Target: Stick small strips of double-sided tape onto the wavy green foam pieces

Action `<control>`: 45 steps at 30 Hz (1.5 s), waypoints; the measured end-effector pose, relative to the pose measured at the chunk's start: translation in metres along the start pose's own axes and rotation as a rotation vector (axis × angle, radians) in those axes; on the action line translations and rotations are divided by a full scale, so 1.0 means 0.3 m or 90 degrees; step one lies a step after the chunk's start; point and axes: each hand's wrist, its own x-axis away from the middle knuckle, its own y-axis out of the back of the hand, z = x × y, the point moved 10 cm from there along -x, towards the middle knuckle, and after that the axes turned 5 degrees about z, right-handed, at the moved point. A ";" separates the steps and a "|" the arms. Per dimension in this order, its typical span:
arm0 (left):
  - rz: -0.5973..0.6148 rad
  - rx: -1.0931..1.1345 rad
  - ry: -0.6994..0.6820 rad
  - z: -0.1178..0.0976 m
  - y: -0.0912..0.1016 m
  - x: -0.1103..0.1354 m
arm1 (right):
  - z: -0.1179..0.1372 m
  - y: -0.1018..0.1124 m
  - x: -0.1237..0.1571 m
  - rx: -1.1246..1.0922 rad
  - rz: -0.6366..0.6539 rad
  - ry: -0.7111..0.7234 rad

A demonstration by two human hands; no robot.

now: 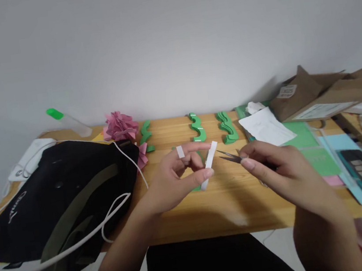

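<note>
My left hand (181, 173) pinches a narrow white strip (211, 154) between thumb and fingertips above the table. A short white piece (180, 152) sticks across its index finger. My right hand (280, 164) grips a pair of small scissors (232, 158), whose parted blades point left, just short of the strip. Behind the hands lie wavy green cut-outs: one group (196, 126) with small white pieces on it, a stack (228, 128) to its right, and another group (146, 133) to the left. Some green shows beneath my left hand, mostly hidden.
Pink paper flowers (120, 126) stand at the back left beside a black bag (64, 186) with a white cable over it. A green-capped clear tube (74, 123) leans there. To the right are a white sheet (265, 128), green packs (321, 160) and an opened cardboard box (325, 94).
</note>
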 end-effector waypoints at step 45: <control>0.012 0.049 0.042 0.030 -0.014 -0.012 | 0.006 -0.021 -0.041 -0.001 0.025 -0.019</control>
